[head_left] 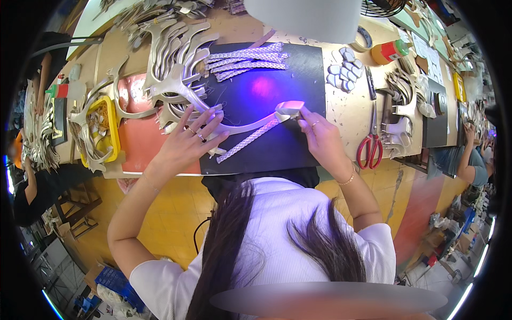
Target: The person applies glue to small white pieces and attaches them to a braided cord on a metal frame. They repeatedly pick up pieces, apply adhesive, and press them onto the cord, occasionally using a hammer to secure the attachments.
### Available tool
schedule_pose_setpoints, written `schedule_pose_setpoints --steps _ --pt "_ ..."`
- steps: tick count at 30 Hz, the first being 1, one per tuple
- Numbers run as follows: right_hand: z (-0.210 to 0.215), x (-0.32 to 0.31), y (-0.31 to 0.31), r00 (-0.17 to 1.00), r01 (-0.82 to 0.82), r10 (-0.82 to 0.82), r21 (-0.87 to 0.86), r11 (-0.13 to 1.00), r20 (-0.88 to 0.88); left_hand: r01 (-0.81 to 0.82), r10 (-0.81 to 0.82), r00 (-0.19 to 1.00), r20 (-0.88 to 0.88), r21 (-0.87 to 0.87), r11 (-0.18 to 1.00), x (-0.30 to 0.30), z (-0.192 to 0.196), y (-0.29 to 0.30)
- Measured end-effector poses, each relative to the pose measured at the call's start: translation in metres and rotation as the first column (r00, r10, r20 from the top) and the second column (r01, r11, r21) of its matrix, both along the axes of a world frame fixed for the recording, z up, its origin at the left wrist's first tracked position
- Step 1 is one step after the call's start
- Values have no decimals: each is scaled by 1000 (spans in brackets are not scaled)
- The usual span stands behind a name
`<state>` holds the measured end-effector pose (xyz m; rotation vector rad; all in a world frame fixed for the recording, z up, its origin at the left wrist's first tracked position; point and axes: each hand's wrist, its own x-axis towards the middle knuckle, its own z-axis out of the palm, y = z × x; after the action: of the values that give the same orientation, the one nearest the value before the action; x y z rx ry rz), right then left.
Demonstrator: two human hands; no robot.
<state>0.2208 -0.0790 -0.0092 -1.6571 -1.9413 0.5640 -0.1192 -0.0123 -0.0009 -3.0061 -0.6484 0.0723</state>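
My left hand point(194, 133) lies with fingers spread over a long silver strap piece point(242, 128), near a stack of forked silver pieces point(173, 82). Between thumb and fingers, my right hand point(322, 136) pinches the far right end of that strap piece, where a wider silver tab point(290, 108) glows pink under the light. A silver braided strap point(248, 141) runs diagonally just below it, its upper end meeting the tab. Several more braided straps point(250, 60) lie bundled at the back of the black mat point(304, 69).
Red-handled scissors point(369, 152) and silver oval pieces point(345, 69) lie on the right, near an orange bottle point(389, 52) and a tape roll point(362, 38). A yellow tray point(115, 128) stands left. A white lamp-like cover point(309, 18) overhangs the table's back.
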Motion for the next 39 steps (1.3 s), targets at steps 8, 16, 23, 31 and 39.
schedule_pose_setpoints --steps 8,16,23,31,39 --pt "19 31 -16 966 211 -200 51 976 -165 155 -161 979 124 58 986 22 28 27" --pt "18 49 -23 903 360 -367 -73 930 -224 -241 521 670 529 -508 827 12 105 13" --pt "13 41 -25 943 283 -269 43 958 -195 -52 890 366 -270 -961 -270 26 -1 16" --pt "20 17 -36 997 71 -73 149 986 4 -56 899 349 -266 -963 -263 32 -21 9" --pt "14 1 -22 967 -69 69 -8 998 247 -71 907 363 -215 -977 -203 39 -10 14"
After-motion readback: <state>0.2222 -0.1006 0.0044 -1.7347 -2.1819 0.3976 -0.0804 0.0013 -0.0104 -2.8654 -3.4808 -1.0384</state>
